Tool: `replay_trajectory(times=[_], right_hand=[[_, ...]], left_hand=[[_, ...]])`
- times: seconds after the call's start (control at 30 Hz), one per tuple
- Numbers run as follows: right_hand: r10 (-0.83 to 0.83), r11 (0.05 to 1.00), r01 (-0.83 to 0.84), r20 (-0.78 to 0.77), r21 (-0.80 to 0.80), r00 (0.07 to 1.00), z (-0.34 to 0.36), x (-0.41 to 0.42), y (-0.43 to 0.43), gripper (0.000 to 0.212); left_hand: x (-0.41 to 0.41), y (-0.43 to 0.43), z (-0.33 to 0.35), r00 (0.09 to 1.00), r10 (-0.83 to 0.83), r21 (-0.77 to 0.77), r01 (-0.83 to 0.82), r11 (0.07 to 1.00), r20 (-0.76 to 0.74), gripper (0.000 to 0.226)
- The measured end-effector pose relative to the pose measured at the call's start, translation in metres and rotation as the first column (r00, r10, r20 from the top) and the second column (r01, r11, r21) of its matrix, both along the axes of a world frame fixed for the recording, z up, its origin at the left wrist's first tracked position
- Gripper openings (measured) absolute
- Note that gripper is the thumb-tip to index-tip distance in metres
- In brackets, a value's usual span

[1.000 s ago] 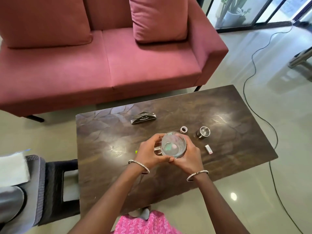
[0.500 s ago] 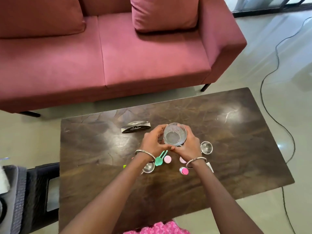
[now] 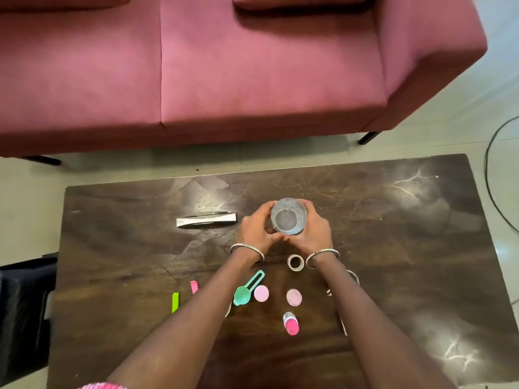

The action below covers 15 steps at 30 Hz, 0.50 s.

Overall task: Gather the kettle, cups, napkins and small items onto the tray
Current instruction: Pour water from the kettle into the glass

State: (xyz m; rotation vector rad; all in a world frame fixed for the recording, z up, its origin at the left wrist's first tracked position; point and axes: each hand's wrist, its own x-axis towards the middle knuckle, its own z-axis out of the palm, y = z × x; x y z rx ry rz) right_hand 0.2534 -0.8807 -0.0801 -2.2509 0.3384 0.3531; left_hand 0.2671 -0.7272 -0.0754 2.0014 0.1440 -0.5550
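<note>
A clear glass (image 3: pixel 288 217) stands upright over the middle of the dark wooden table (image 3: pixel 407 248). My left hand (image 3: pixel 257 230) and my right hand (image 3: pixel 310 231) both grip its sides. Nearer to me lie small items: a tape roll (image 3: pixel 295 262), a green scoop (image 3: pixel 247 289), two pink round lids (image 3: pixel 261 293) (image 3: pixel 294 297), a small pink-capped bottle (image 3: pixel 290 323), a pink clip (image 3: pixel 194 286) and a green clip (image 3: pixel 175 302). A silver napkin holder (image 3: pixel 206 219) lies left of the glass. No tray or kettle shows.
A pink sofa (image 3: pixel 224 66) runs along the far side of the table. A black cable (image 3: pixel 490 175) trails on the floor at the right. A dark seat (image 3: pixel 22 313) stands at the table's left end. Metal cups are partly hidden under my arms.
My view has tilted down and moved closer. Both hands have carried the glass a little farther from me over the table, uncovering the small items below my wrists.
</note>
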Motion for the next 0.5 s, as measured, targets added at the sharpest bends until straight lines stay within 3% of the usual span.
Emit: replay_trajectory(times=[0.5], right_hand=[[0.027, 0.999, -0.027, -0.003, 0.042, 1.0, -0.044, 0.026, -0.009, 0.08]], left_hand=[[0.021, -0.013, -0.027, 0.999, 0.034, 0.048, -0.033, 0.998, -0.036, 0.08]])
